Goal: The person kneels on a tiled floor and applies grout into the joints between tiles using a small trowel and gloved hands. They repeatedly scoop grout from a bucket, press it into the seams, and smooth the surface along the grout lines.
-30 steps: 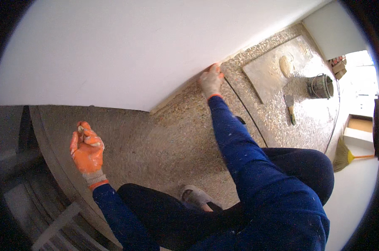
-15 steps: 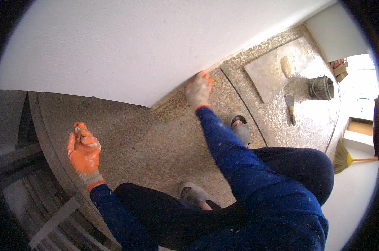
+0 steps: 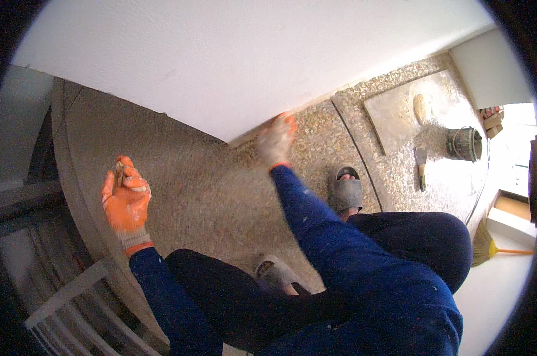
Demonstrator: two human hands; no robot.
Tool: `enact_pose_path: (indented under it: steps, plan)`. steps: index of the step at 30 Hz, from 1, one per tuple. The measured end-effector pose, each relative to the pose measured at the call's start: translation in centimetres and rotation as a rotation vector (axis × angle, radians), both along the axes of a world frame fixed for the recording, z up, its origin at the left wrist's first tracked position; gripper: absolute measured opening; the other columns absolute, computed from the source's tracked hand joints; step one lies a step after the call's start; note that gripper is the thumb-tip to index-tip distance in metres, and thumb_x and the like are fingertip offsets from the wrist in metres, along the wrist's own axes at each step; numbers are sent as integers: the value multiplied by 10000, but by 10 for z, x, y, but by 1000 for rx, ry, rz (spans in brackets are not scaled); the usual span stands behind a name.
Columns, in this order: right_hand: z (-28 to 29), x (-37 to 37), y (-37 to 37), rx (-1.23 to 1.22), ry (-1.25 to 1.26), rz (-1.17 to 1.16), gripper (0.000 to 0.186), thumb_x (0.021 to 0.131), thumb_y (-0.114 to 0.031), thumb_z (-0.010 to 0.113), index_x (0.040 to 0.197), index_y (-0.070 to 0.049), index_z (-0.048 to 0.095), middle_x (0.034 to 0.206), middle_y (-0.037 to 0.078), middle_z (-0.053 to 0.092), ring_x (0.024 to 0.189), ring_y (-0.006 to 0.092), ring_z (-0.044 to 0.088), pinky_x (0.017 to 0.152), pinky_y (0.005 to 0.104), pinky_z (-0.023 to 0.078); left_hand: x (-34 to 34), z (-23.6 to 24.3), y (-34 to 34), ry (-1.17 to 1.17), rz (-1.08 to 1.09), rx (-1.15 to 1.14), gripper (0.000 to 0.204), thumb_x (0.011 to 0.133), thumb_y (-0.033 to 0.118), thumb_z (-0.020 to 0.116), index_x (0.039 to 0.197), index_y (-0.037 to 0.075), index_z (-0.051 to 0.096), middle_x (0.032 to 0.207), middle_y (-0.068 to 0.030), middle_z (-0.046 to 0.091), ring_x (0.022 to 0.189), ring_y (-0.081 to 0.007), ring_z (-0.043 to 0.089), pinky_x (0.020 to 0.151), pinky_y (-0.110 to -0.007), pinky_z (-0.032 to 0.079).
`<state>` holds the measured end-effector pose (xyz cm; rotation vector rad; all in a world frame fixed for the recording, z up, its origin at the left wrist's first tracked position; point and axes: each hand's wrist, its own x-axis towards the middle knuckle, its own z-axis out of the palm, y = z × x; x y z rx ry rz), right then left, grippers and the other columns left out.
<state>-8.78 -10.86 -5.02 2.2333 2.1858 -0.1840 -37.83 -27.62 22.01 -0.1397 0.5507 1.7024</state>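
The right hand [image 3: 275,140], blurred so its grip cannot be told, is working along the foot of the white wall [image 3: 221,65] where it meets the speckled floor [image 3: 197,190], while the left hand [image 3: 126,202] is clenching a small scrap, likely needing another steady pass along that edge.

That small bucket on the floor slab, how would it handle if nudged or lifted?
The bucket stands upright on a flat slab, so it probably slides rather than rolls. It looks grimy inside; if it holds plaster it may be heavy for its size.
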Motion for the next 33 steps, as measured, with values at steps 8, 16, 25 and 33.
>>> enact_pose_path:
  steps: [8, 16, 25, 33]
  plan:
    - [3, -14, -50, 33, 946, -133, 787, 929, -176, 593, 1562, 100, 215, 1617, 268, 303, 1522, 397, 249, 1264, 505, 141, 0, -5, 9, 7, -10, -53, 363, 1010, 202, 558, 1319, 13, 576, 1237, -174, 688, 967, -293, 706, 744, -403, 561]
    - [15, -44, -38, -13, 457, -17, 782, 935, -198, 553, 1548, 138, 202, 1577, 350, 304, 1493, 491, 245, 1248, 532, 166, -2, -2, 1, 13, 1, -15, 364, 1037, 223, 526, 1326, 8, 578, 1259, -182, 676, 1020, -292, 699, 747, -382, 564]
    - [-22, 55, 53, 263, 833, -251, 820, 935, -260, 547, 1549, 148, 189, 1605, 313, 295, 1499, 428, 288, 1252, 509, 173, -9, -8, -5, -2, -23, 38, 366, 1035, 214, 525, 1322, -6, 574, 1266, -169, 679, 1016, -298, 699, 750, -392, 567]
    - [-8, -36, -57, 73, 401, 176, 788, 972, -339, 556, 1563, 82, 250, 1631, 279, 272, 1510, 418, 267, 1236, 552, 194, 2, -6, 13, 27, -18, -8, 384, 1038, 244, 516, 1319, -9, 581, 1211, -168, 696, 886, -268, 673, 743, -382, 557]
